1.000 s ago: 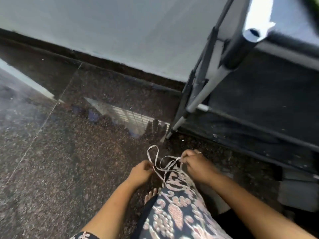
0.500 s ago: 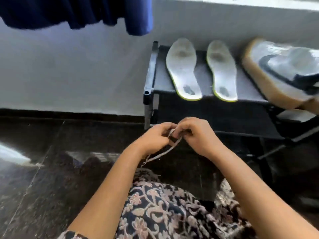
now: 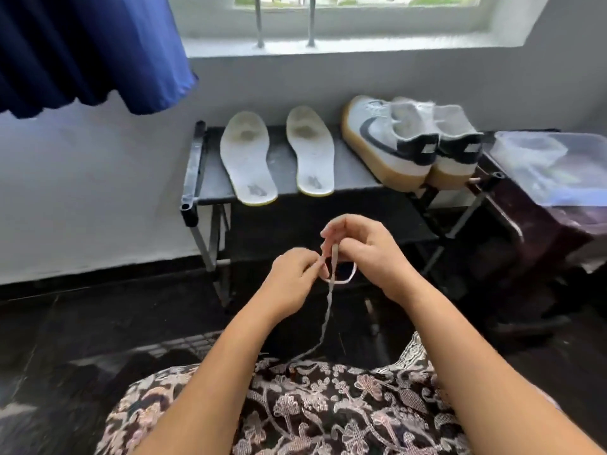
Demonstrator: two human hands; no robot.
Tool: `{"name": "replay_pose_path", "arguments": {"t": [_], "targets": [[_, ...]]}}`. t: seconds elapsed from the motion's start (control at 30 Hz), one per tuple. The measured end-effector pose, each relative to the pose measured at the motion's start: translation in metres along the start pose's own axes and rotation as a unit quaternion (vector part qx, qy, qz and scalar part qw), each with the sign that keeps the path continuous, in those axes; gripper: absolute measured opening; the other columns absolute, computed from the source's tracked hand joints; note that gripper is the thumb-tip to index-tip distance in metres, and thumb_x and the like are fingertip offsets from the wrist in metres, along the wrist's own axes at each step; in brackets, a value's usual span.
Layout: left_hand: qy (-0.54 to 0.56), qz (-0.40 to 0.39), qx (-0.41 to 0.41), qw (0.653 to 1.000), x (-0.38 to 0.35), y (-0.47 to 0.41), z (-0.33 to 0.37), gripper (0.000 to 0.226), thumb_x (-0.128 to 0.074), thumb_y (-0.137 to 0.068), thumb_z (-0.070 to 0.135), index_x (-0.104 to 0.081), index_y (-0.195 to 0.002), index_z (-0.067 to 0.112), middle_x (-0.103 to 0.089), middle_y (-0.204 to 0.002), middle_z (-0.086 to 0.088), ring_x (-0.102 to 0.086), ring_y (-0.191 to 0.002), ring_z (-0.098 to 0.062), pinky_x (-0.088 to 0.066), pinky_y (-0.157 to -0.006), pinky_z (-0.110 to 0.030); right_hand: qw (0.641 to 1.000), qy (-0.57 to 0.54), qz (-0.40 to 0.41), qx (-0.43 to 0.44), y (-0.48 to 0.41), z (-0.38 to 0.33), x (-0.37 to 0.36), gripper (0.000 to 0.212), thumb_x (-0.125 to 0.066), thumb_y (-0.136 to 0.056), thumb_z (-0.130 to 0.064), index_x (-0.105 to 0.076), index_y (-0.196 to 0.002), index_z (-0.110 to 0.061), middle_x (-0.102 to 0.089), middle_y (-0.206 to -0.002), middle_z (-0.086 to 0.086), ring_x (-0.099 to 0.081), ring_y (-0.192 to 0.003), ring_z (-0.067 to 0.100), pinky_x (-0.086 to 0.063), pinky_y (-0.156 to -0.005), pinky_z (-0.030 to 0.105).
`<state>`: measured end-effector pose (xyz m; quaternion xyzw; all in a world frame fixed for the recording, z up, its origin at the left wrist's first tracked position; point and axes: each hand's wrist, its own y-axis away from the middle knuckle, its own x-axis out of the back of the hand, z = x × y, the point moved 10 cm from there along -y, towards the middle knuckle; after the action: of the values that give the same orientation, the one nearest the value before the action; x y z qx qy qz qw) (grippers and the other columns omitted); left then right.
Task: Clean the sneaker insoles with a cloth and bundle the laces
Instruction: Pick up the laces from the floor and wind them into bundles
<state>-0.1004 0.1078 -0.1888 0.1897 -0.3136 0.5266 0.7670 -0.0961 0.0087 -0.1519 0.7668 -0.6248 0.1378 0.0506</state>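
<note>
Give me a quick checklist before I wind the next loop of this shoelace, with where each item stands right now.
1. Grip, near side: the left hand pinches the lace: ok.
2. Grip, far side: the right hand holds the lace's upper part, with a loop hanging below it: ok.
3. Tail free of knots: it runs down to the dress, where its end is lost in the pattern: cannot tell.
4. Work out of the way: both insoles lie flat on the rack: ok.
5. Second lace within reach: none visible: cannot tell.
</note>
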Motion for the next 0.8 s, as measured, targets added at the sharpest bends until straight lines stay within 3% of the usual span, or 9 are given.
{"name": "replay_pose_path", "arguments": {"t": [0.07, 0.13, 0.23, 0.3, 0.43, 0.53, 0.63, 0.8], "targets": [[-0.010, -0.010, -0.009, 1.000, 0.000, -0.009, 0.005, 0.024, -0.047, -0.097, 0.019, -0.064, -0.079, 0.017, -0.060, -0.090, 0.005, -0.054, -0.091, -0.010, -0.042, -0.088, -0.029, 0.997, -0.072, -0.009, -0.025, -0.012, 0.003, 0.003, 0.033, -0.039, -0.077, 0.007, -0.066, -0.085, -0.010, -0.066, -0.073, 0.007, -0.066, -0.071, 0.022, -0.054, -0.067, 0.032], [0.029, -0.005, 0.035, 0.999, 0.014, -0.021, -0.006, 0.022, -0.045, -0.097, 0.021, -0.063, -0.084, 0.015, -0.066, -0.092, 0.003, -0.057, -0.088, -0.012, -0.042, -0.080, -0.027, 0.993, -0.107, 0.004, -0.042, -0.025, 0.008, 0.009, 0.022, -0.046, -0.086, 0.001, -0.065, -0.085, -0.010, -0.062, -0.068, 0.002, -0.061, -0.065, 0.015, -0.050, -0.062, 0.026], [0.081, -0.004, 0.096, 0.992, 0.026, -0.030, -0.035, 0.023, -0.044, -0.097, 0.019, -0.057, -0.078, 0.018, -0.070, -0.081, 0.003, -0.064, -0.076, -0.014, -0.047, -0.073, -0.026, 0.997, 0.052, 0.040, -0.033, -0.040, 0.019, 0.023, 0.001, -0.067, -0.084, -0.018, -0.066, -0.084, -0.017, -0.057, -0.063, -0.007, -0.051, -0.059, 0.003, -0.042, -0.060, 0.016], [0.107, -0.009, 0.111, 0.988, 0.024, -0.030, -0.045, 0.023, -0.044, -0.097, 0.020, -0.056, -0.078, 0.017, -0.065, -0.070, 0.004, -0.062, -0.061, -0.012, -0.048, -0.066, -0.026, 0.981, 0.189, 0.029, -0.021, -0.046, 0.025, 0.021, 0.006, -0.073, -0.079, -0.024, -0.068, -0.083, -0.024, -0.056, -0.061, -0.008, -0.047, -0.055, -0.001, -0.038, -0.058, 0.011], [0.102, -0.027, 0.118, 0.987, 0.021, -0.028, -0.047, 0.022, -0.045, -0.097, 0.022, -0.058, -0.080, 0.018, -0.054, -0.061, 0.006, -0.046, -0.048, -0.005, -0.040, -0.049, -0.019, 0.958, 0.284, -0.033, -0.011, -0.049, 0.033, 0.005, 0.005, -0.073, -0.079, -0.026, -0.072, -0.079, -0.031, -0.063, -0.074, -0.005, -0.055, -0.068, 0.008, -0.043, -0.064, 0.022], [0.095, -0.006, 0.121, 0.988, 0.028, -0.028, -0.049, 0.023, -0.046, -0.096, 0.025, -0.059, -0.078, 0.020, -0.050, -0.059, 0.007, -0.041, -0.050, -0.005, -0.035, -0.049, -0.018, 0.942, 0.331, -0.059, -0.015, -0.048, 0.039, 0.001, 0.007, -0.072, -0.080, -0.025, -0.070, -0.076, -0.029, -0.056, -0.070, -0.007, -0.052, -0.067, 0.009, -0.039, -0.060, 0.015], [0.192, -0.024, 0.130, 0.972, 0.024, -0.026, -0.040, 0.025, -0.045, -0.098, 0.025, -0.058, -0.078, 0.016, -0.043, -0.057, 0.005, -0.032, -0.043, -0.005, -0.028, -0.042, -0.016, 0.927, 0.373, -0.031, -0.016, -0.046, 0.042, 0.012, 0.008, -0.070, -0.082, -0.023, -0.068, -0.074, -0.024, -0.047, -0.065, -0.009, -0.045, -0.062, 0.005, -0.030, -0.054, 0.013], [0.418, -0.040, 0.130, 0.898, 0.020, -0.024, -0.026, 0.024, -0.042, -0.100, 0.022, -0.055, -0.081, 0.013, -0.043, -0.054, 0.006, -0.030, -0.037, -0.004, -0.023, -0.038, -0.014, 0.917, 0.395, 0.010, -0.052, -0.041, 0.052, 0.026, 0.009, -0.066, -0.085, -0.024, -0.065, -0.077, -0.019, -0.048, -0.069, -0.011, -0.046, -0.066, 0.006, -0.033, -0.059, 0.021]]}}
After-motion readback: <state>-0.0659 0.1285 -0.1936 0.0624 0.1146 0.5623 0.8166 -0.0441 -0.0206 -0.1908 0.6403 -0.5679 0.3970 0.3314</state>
